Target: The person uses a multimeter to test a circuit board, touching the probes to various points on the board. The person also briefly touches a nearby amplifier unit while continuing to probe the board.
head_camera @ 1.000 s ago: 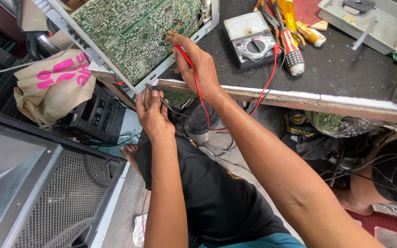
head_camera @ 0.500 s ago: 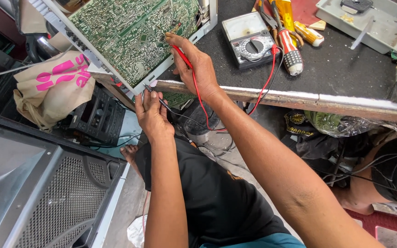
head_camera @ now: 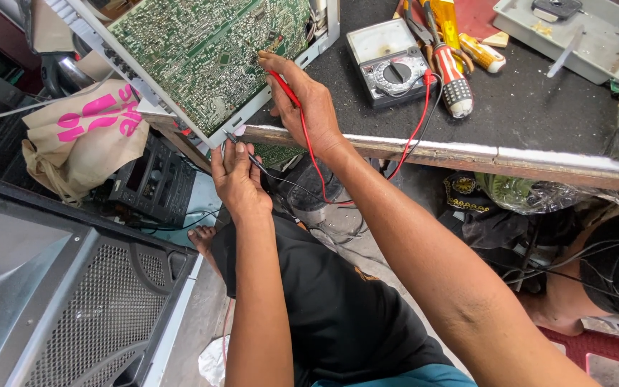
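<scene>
Right now the right hand (head_camera: pixel 309 100) is pinching a thin red test probe (head_camera: pixel 286 89) in a closed grip, pressing its tip onto the green solder-side circuit board (head_camera: pixel 202 50) that is leaning at the counter's (head_camera: pixel 539 115) front-left edge. Below that edge, the left hand (head_camera: pixel 236 179) is closing its fingers round a thin black test probe (head_camera: pixel 241 147), touching the board's lower rim. Both leads are running to a grey analogue meter (head_camera: pixel 390 63) lying mid-counter. Probing seems under way; shifting to another joint is calling for steady tips.
</scene>
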